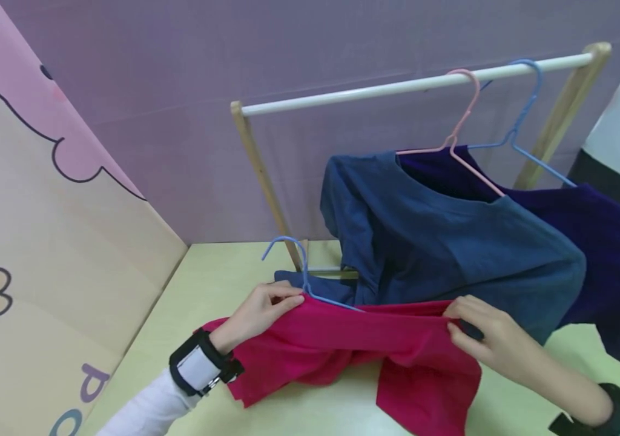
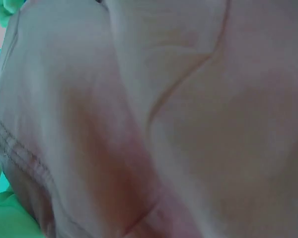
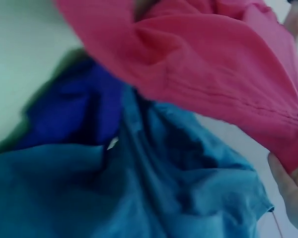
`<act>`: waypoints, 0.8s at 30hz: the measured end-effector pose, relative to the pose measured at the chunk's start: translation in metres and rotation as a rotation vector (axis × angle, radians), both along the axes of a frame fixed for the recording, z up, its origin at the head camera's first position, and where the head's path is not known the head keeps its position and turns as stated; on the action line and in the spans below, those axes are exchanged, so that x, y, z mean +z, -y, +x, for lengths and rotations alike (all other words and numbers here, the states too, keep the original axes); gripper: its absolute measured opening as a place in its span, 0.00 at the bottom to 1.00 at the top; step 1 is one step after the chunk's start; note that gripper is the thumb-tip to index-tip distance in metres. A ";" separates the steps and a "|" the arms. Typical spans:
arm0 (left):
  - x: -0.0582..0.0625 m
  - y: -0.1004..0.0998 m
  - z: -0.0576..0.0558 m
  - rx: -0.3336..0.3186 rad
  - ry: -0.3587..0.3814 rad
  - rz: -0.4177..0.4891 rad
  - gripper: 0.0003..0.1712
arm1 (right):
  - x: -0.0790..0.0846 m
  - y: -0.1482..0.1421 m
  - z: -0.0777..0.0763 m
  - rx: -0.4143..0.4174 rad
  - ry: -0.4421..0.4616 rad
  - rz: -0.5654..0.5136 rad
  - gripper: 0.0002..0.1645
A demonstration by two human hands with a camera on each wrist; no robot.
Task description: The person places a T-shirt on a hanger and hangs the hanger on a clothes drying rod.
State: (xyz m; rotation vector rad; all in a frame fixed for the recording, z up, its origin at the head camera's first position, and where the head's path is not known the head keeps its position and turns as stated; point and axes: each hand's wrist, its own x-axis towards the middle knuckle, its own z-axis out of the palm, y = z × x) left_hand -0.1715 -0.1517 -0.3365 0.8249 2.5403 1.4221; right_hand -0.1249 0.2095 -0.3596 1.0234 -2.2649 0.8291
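Observation:
A red shirt (image 1: 353,333) is held up over the table by both hands. My left hand (image 1: 263,309) pinches its collar edge close to the neck of a blue hanger (image 1: 307,266). The hanger's hook stands free above the cloth, while most of its body is hidden inside the shirt. On the other side, my right hand (image 1: 492,336) pinches the shirt's upper edge between thumb and fingers. In the right wrist view the red cloth (image 3: 228,64) drapes past the right hand (image 3: 293,193). Close-up fabric (image 2: 139,119) fills the left wrist view, hiding the left hand's fingers.
Behind the red shirt stands a rack with a white rail (image 1: 342,95) and wooden posts. A blue-grey shirt (image 1: 451,242) hangs there on a pink hanger (image 1: 462,115). Beside it a dark purple shirt (image 1: 610,242) hangs on another blue hanger (image 1: 522,115). A printed panel (image 1: 43,212) borders the table's left.

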 end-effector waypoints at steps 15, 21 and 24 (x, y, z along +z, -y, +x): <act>0.009 -0.017 0.003 -0.081 0.006 0.019 0.13 | 0.018 0.037 -0.008 0.114 0.176 -0.034 0.21; 0.009 -0.015 0.006 -0.077 0.005 0.036 0.13 | 0.009 0.044 -0.006 -0.008 0.226 -0.091 0.27; 0.009 -0.014 0.007 -0.071 -0.001 0.046 0.14 | 0.005 0.044 -0.003 -0.090 0.295 -0.128 0.29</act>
